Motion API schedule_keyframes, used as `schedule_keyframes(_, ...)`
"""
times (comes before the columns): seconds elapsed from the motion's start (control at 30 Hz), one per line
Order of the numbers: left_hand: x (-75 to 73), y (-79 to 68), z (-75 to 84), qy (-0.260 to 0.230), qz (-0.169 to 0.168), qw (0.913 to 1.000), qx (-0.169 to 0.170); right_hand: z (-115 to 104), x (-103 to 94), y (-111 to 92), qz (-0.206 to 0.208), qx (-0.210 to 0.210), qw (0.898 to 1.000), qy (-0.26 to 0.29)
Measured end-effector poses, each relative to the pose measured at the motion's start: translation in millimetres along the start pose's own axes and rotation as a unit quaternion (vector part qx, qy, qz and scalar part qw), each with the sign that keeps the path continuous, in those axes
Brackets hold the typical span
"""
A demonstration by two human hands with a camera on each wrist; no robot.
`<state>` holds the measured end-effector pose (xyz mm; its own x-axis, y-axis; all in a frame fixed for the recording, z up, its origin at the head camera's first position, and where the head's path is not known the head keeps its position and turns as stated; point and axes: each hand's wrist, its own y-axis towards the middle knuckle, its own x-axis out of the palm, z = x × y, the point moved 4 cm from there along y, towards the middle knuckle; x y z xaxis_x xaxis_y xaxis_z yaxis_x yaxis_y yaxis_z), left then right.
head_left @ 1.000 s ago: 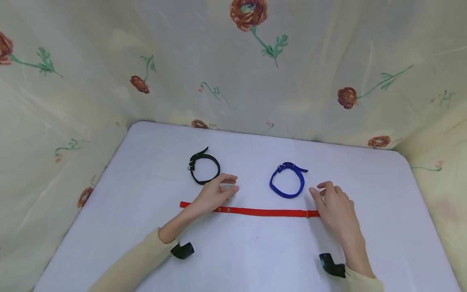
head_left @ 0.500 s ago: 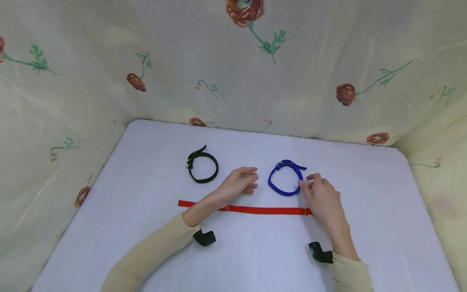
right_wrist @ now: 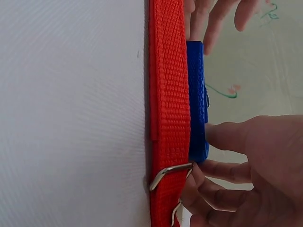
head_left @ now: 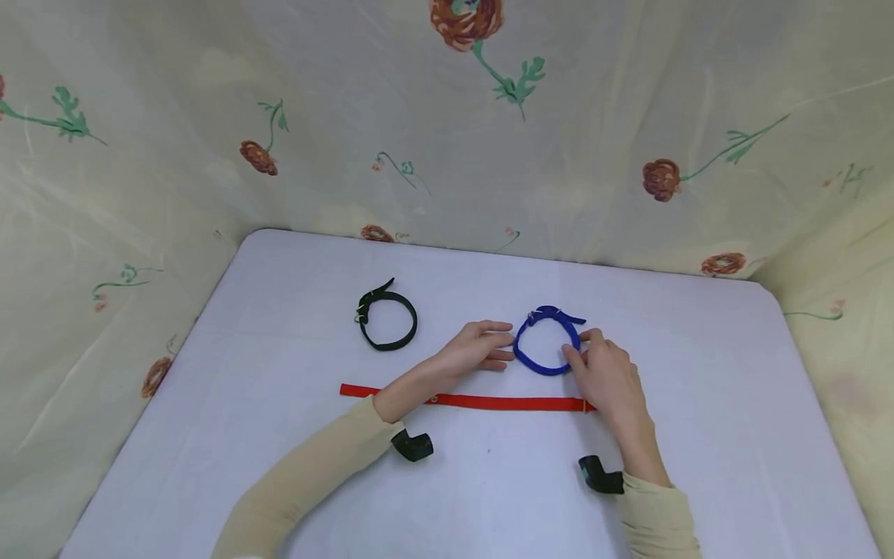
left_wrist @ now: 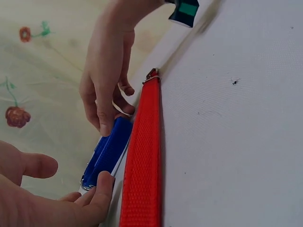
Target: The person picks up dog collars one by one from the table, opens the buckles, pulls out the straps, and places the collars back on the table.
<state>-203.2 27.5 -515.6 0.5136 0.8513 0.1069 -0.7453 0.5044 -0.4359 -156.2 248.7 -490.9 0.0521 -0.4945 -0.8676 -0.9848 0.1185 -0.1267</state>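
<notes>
A blue buckled collar [head_left: 536, 367] lies in a loop on the white table. My right hand [head_left: 611, 380] pinches its right side, the thumb [right_wrist: 227, 136] over the band's edge and the forefinger outside the loop. On the opposite side my left hand [head_left: 471, 353] has its extended fingertips right at the band, with its thumb [left_wrist: 40, 165] raised apart from it. A red collar [head_left: 503, 404] is stretched out flat in front, passing beneath my left forearm. Its metal ring [right_wrist: 170, 175] shows close to my right fingers in the right wrist view.
A black buckled collar [head_left: 415, 318], closed in a loop, lies at the back left of the table [head_left: 279, 272]. Flowered cloth [head_left: 573, 186] hangs around the table's back and sides. Black angled pieces [head_left: 414, 447] stick out at both sleeve cuffs.
My left hand has moved right, from beside the black collar to the blue one. My right hand has come in leftward, and its thumb and forefinger now straddle the blue band.
</notes>
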Motion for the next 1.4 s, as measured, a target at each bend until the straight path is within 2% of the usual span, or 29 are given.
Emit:
schedule_keyframes(0.2, 3.1, -0.9, 1.6, -0.005, 0.007, 1.0, -0.001, -2.1, 1.0, 0.3, -0.007, 0.003, 1.0, 0.001)
schedule_keyframes(0.53, 4.6, -17.9, 6.5, 0.011, 0.032, 0.9994, -0.008, -10.9, -6.3, -13.8, 0.017, -0.025, 1.0, 0.008)
schedule_keyframes(0.9, 2.6, -35.0, 9.4, 0.047, 0.042, 0.9977, 0.024, -23.5, -17.1, -31.8, 0.04, -0.051, 0.998, 0.017)
schedule_keyframes(1.4, 7.3, -77.8, 8.8, 0.056, 0.031, 0.9971, 0.043, -48.6, -30.6, -65.7, 0.06, -0.079, 0.995, 0.002)
